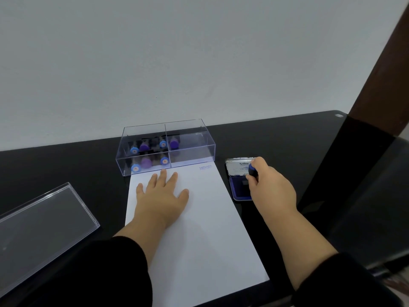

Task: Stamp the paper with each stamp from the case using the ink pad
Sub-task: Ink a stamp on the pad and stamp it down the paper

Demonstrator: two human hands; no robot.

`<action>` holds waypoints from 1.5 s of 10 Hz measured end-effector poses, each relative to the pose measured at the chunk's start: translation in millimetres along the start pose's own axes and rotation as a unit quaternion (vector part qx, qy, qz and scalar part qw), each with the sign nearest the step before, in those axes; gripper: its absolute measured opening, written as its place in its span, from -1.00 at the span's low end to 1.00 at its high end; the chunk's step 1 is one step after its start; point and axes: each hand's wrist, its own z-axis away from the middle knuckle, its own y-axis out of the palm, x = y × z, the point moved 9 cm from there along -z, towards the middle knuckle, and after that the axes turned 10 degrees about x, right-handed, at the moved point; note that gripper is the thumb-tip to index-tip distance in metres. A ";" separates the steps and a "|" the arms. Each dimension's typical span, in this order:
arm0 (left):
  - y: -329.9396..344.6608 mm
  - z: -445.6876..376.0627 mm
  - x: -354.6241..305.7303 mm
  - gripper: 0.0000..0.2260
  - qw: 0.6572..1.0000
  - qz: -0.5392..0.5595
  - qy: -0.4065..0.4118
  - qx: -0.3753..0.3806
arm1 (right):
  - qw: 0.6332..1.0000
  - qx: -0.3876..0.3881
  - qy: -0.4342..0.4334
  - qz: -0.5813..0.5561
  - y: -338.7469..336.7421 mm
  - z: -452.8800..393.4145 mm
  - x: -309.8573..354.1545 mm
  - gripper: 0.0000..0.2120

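Observation:
A white sheet of paper (199, 229) lies on the black table, with one blue "AMENDED" print (205, 167) near its top right corner. My left hand (161, 193) rests flat on the paper, fingers spread. My right hand (269, 185) grips a blue-handled stamp (252, 169) and holds it down on the open blue ink pad (239, 187), whose lid (238, 166) stands up behind. A clear case (190, 149) at the paper's top edge holds several blue and purple stamps (146, 161) in its left compartments.
The case's clear lid (39, 229) lies at the left on the black table (287, 138). A white wall rises right behind the table. A dark brown post (380, 69) stands at the right, above a glass panel.

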 end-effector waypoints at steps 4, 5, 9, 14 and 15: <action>-1.2 2.7 -1.8 -0.46 1.000 0.007 0.000 -0.004 | 0.999 0.035 -0.005 0.035 2.0 -39.9 6.9 -0.85; -2.4 2.7 -2.2 -0.46 1.000 0.008 -0.001 -0.007 | 0.999 0.037 -0.004 0.030 3.9 -49.3 8.2 -0.85; -1.9 1.7 -1.5 -0.46 1.000 0.006 -0.004 0.000 | 0.999 0.014 -0.017 0.028 3.0 -45.7 8.1 -0.90; -2.6 3.4 -2.6 -0.47 1.000 0.008 -0.007 -0.002 | 0.999 -0.001 -0.017 -0.031 -7.9 -47.7 12.1 -0.86; -3.3 3.2 -3.2 -0.47 1.000 0.009 -0.004 -0.001 | 0.995 -0.011 -0.053 -0.081 -11.1 -52.7 29.9 -0.83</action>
